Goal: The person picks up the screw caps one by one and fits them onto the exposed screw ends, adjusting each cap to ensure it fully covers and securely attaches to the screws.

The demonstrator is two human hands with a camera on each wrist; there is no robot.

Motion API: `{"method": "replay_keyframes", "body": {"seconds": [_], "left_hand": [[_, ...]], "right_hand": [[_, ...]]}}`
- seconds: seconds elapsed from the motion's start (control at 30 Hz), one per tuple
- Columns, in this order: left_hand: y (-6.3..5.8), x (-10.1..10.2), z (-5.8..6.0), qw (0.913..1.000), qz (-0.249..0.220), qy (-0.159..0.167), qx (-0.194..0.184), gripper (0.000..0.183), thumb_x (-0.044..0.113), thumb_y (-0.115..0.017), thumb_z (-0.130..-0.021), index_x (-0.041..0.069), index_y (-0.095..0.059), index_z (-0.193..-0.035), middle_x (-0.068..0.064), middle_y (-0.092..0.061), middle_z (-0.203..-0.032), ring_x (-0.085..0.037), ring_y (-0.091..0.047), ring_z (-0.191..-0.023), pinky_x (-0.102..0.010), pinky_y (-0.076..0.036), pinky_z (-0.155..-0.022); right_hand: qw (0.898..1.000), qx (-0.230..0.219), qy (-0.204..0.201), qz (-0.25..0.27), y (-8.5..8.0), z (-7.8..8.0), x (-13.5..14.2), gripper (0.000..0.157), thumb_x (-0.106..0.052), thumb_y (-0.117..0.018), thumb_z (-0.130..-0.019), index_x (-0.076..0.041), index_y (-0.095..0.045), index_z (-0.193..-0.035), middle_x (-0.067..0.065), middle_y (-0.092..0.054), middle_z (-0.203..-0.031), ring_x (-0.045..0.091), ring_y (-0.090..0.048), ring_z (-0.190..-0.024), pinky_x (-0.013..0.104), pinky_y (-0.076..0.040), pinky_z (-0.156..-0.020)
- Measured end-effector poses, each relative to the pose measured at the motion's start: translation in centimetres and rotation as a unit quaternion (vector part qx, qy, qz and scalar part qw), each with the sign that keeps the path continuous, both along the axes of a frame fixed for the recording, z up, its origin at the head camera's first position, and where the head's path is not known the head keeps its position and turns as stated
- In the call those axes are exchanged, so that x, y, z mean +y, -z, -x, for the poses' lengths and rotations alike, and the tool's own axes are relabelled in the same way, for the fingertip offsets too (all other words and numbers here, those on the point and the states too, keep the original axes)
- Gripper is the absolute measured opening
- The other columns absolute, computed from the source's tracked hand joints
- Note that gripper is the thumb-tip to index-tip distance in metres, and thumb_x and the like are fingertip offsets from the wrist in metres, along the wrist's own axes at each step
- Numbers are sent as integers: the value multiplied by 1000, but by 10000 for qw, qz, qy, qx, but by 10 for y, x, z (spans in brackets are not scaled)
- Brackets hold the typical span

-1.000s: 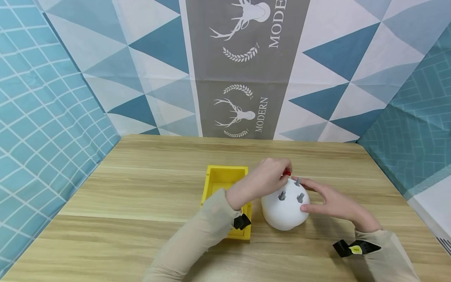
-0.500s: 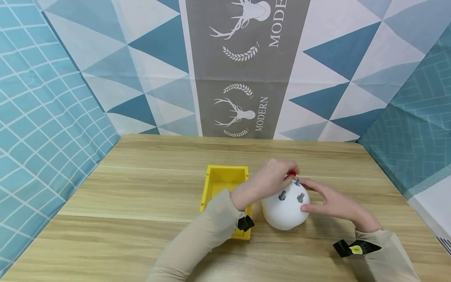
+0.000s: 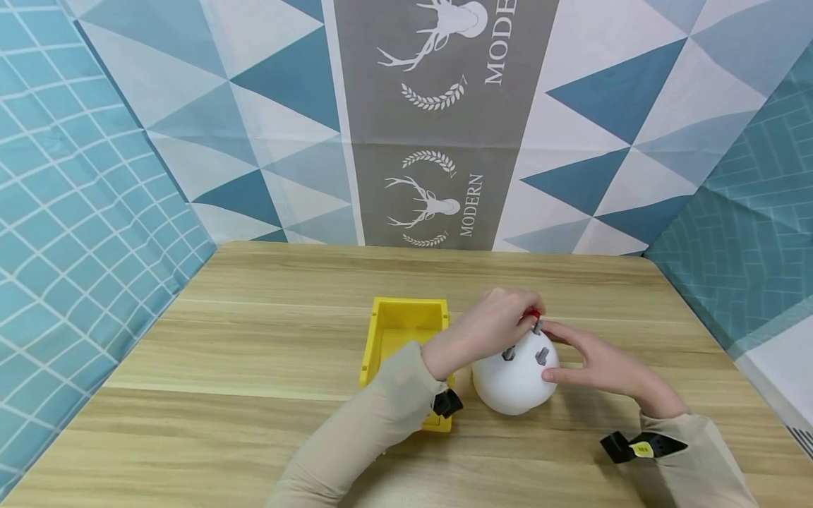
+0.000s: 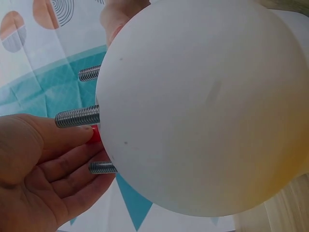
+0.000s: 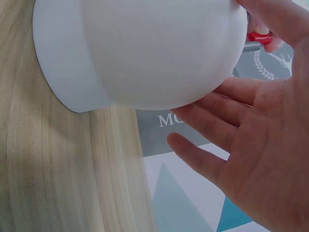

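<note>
A white ball-shaped body [image 3: 511,389] stands on the table, with several threaded metal studs [image 3: 542,356] sticking out of its top. My left hand [image 3: 492,323] reaches over it from the left. Between thumb and fingers it pinches a small red piece [image 5: 259,37], beside a stud at the far side; whether the piece sits on the stud I cannot tell. In the left wrist view a bare stud [image 4: 77,117] passes close by the thumb. My right hand [image 3: 593,360] holds the body from the right, thumb on the near side and fingers on the far side.
A yellow open-topped bin [image 3: 409,305] stands just left of the white body, partly covered by my left forearm. The wooden table [image 3: 254,339] ends at a patterned cloth backdrop [image 3: 438,127]. Black straps [image 3: 641,447] circle both wrists.
My left hand has shifted a little to the right over the top of the body, carrying the red piece up to the far stud. The right hand and the body have stayed put.
</note>
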State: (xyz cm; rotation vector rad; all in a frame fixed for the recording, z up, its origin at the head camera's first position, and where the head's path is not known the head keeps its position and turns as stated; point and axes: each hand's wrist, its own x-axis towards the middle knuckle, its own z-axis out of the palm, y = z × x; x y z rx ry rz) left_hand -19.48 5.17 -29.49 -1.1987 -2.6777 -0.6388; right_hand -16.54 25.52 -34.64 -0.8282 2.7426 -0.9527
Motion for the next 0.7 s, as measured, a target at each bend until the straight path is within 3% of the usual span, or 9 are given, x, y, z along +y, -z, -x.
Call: {"method": "replay_keyframes", "body": {"seconds": [0.7], "left_hand": [[-1,1,-1,10000,-57,33,31,13,17,-55,-90,14,-64,-100,6,-65,-93,-3,-53,-72,-6,-41,-62]], "right_hand": [[9990,-431,-28,123,4,5,3,73,-29,-67,-81,2,-32,-137,21,-43,-134,42,-45,-118,56,-42,-88]]}}
